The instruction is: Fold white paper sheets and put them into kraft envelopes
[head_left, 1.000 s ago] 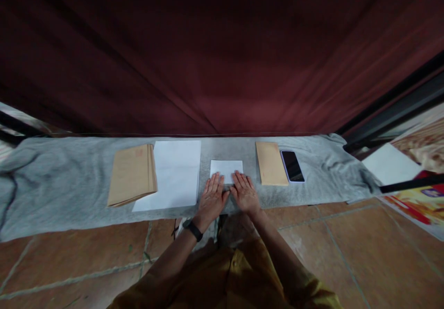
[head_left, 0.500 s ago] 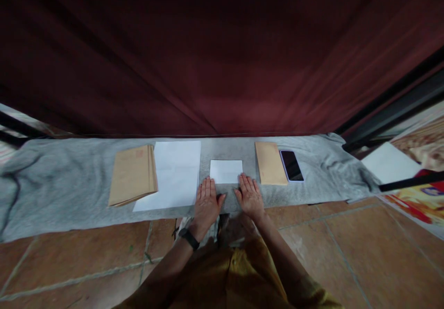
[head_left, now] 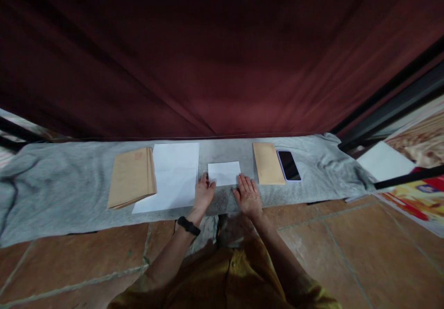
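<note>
A small folded white paper [head_left: 224,172] lies on the grey cloth [head_left: 69,193] in front of me. My left hand [head_left: 203,193], with a black wristband, has its fingers curled at the paper's near-left corner and seems to pinch that edge. My right hand [head_left: 248,197] lies flat and open on the cloth, fingertips just at the paper's near-right corner.
Left of the small paper lie a large white sheet [head_left: 173,176] and a stack of brown envelopes [head_left: 131,177]. To its right are a single brown envelope [head_left: 268,169] and a dark phone [head_left: 288,165]. A dark red curtain [head_left: 222,54] hangs behind. Tiled floor [head_left: 347,253] lies nearer me.
Both hands slid back off the small paper. My left hand then went from flat to curled and came up to the paper's left corner. My right hand stayed flat.
</note>
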A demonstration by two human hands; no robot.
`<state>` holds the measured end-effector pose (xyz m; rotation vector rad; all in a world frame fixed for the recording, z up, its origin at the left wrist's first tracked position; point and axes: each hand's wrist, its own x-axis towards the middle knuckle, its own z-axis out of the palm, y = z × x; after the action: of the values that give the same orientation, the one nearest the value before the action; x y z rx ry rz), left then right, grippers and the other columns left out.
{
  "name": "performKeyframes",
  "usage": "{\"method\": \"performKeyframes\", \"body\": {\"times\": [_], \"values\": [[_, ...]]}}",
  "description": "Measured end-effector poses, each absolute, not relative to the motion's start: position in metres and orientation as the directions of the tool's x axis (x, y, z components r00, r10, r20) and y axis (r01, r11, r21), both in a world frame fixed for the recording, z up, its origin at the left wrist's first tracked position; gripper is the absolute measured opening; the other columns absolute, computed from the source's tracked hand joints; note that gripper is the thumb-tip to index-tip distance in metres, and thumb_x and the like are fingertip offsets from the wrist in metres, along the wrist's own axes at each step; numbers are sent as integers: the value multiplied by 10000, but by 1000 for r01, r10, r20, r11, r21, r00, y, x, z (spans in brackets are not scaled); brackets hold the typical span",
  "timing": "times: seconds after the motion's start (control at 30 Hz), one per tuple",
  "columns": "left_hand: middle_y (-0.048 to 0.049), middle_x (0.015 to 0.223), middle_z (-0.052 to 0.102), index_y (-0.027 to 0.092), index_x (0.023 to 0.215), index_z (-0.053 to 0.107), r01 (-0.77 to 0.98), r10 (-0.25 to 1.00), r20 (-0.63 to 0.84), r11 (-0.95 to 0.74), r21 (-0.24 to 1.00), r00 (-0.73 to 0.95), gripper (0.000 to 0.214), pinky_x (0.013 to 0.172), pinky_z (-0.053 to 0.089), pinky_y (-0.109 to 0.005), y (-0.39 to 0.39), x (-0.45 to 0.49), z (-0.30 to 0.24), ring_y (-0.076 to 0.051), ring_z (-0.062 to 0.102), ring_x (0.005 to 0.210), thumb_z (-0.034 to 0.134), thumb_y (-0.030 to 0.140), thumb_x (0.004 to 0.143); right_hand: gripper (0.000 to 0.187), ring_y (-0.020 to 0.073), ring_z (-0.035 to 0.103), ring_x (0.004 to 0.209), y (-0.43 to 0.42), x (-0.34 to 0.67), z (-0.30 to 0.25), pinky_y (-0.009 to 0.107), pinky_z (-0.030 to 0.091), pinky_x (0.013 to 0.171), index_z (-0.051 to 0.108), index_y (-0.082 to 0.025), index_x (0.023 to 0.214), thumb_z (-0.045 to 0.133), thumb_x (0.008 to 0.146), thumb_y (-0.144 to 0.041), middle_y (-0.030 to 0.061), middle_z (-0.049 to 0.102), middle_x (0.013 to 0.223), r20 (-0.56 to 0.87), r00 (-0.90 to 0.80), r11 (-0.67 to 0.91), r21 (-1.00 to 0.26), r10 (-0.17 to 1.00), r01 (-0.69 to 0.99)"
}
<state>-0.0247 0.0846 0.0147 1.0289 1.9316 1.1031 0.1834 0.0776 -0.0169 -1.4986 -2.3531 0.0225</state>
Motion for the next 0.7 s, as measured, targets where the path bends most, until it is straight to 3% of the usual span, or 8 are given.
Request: {"method": "performKeyframes", "body": {"times": [0.23, 0.43, 0.6, 0.7], "values": [[50, 621, 574, 156, 1117, 636, 86, 854, -293, 362, 928, -429, 385, 560, 461, -250, 84, -18, 29, -133, 566, 553, 615, 185, 733, 560, 287, 392, 1462, 77, 183, -17, 491, 278, 1207, 399, -117, 1545, 458, 1038, -346, 154, 464, 1561, 326, -355, 442, -252, 876, 861], [62, 618, 598, 159, 1128, 633, -148, 889, -319, 285, 947, -328, 474, 512, 422, -214, 73, 0, 58, -100, 523, 512, 664, 185, 656, 503, 261, 477, 1393, 77, 180, -1, 455, 366, 1166, 449, -137, 1513, 433, 1029, -272, 144, 540, 1497, 337, -318, 440, -398, 886, 805], [33, 708, 657, 180, 1267, 579, -349, 926, -313, 227, 909, -213, 636, 572, 465, -230, 66, 6, 82, -118, 598, 592, 788, 340, 688, 431, 242, 632, 1200, 78, 166, 24, 389, 466, 1059, 608, -199, 1379, 382, 1012, -201, 115, 670, 1341, 257, -231, 344, -627, 938, 699], [-42, 915, 715, 211, 1245, 612, -443, 930, -294, 174, 879, -219, 583, 711, 526, -270, 64, 2, 84, -172, 691, 845, 740, 528, 772, 354, 233, 695, 1046, 81, 158, 37, 363, 514, 965, 697, -216, 1222, 437, 1004, -317, 88, 749, 1171, 147, -67, 161, -872, 987, 463]]}}
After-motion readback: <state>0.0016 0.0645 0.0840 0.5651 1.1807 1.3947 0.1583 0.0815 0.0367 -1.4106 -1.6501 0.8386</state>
